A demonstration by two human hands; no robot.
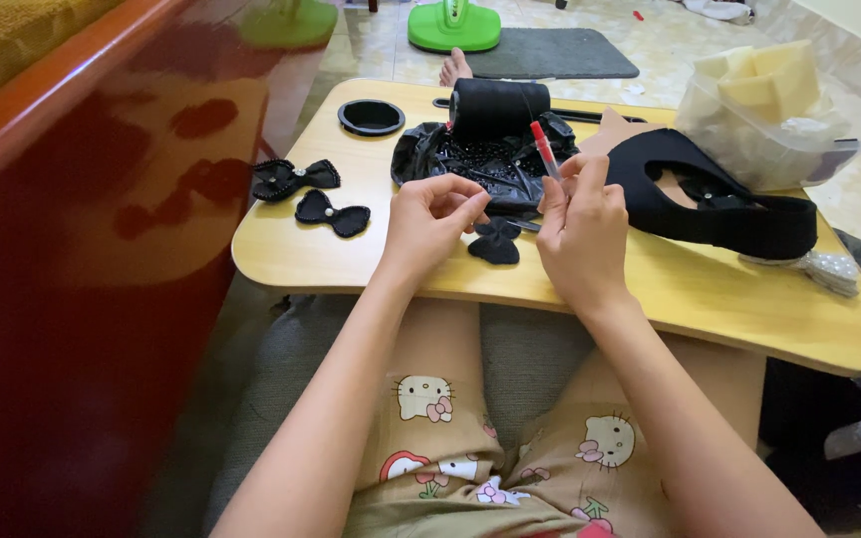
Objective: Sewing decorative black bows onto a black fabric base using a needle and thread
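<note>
While right hand (pixel 582 234) pinches one red-tipped tool (pixel 545 149), left hand (pixel 430 221) fingers pinched; three black bows (pixel 333 213).

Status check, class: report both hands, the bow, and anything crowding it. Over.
Left hand pinched, contents unclear. Right hand holds red-tipped tool. Black bow lies between them. Beaded black pile close behind.

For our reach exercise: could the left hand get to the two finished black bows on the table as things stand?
Probably yes. The left hand is over the table, and the two bows lie just to its left on bare tabletop, with nothing between them.
</note>
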